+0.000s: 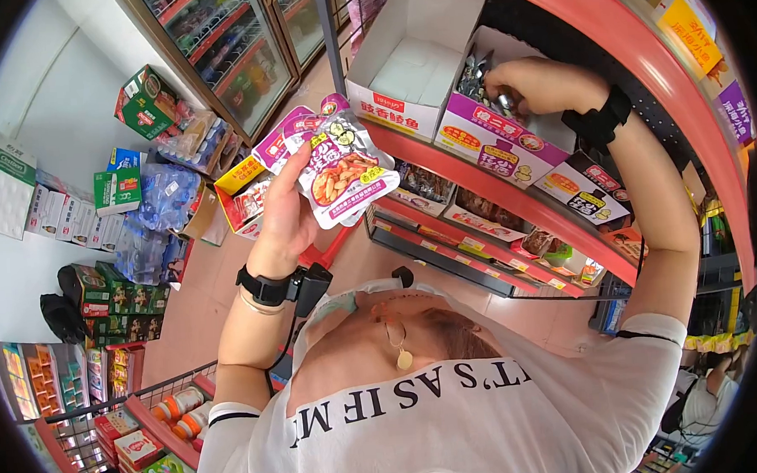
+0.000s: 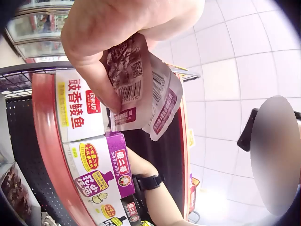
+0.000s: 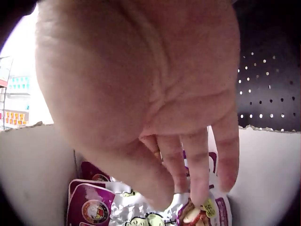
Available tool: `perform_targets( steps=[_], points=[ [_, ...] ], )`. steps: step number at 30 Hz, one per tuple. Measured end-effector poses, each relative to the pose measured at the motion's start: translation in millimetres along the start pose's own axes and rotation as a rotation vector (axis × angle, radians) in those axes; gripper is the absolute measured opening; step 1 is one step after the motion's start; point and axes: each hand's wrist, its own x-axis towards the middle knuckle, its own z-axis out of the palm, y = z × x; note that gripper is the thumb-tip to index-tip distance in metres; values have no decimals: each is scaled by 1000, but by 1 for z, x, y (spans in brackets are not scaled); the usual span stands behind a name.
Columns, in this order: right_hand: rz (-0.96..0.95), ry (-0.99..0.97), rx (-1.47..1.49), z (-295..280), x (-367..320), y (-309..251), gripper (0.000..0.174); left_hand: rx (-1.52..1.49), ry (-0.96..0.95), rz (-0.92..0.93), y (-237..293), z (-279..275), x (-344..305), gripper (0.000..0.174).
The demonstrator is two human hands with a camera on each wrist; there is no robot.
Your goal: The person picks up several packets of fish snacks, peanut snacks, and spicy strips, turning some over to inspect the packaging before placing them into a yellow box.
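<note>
My left hand (image 1: 285,209) grips several overlapping snack packets (image 1: 350,176), purple and white with a food picture, held at the left of the shelf. In the left wrist view, its fingers (image 2: 94,70) curl over the packets (image 2: 132,80), whose backs show barcodes. My right hand (image 1: 542,87) reaches down into an open purple-and-white box (image 1: 502,149) on the shelf. The right wrist view shows this hand (image 3: 146,89) with fingers extended down and the thumb bent, over silvery packets (image 3: 136,209) inside the box; fingertip contact is hard to tell.
Beside the box stands an open white box (image 1: 397,107), and on its other side a black-and-white box (image 1: 583,193). Red shelf edges (image 1: 443,160) run below. Stacked cartons (image 1: 118,192) and bottle packs line the far left; glass-door coolers (image 1: 232,56) stand behind.
</note>
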Motion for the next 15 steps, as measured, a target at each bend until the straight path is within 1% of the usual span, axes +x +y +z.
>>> perform_targets(
  steps=[1,3,4,6,7,10,11,12,14,15],
  points=[
    [-7,-4,0,1,-1,0,41,-20,2,-6,-1,-1,1,40],
    [-33,31,-134,1,-3,1,43,-36,18,-7,-3,-2,3,40],
    [-40,28,-137,0,-4,0,43,-39,25,-3,-2,-2,3,40],
    [-1,-10,-170,0,-7,3,38,-9,47,6,-2,-1,4,40],
    [23,-38,-145,1,-5,8,33,-16,41,12,-3,-1,4,40],
    [16,-17,-102,-1,-8,16,31,-13,49,19,-3,-4,5,40],
    [-47,55,-82,1,-8,23,26,2,43,23,-2,-2,4,40],
    [-59,52,-88,2,-10,28,26,-1,52,32,-2,-3,5,40],
    [-235,431,-123,0,-16,30,21,6,33,48,-1,-6,5,40],
    [-281,515,-322,-10,-30,12,16,-58,6,35,1,-8,4,33]
  ],
)
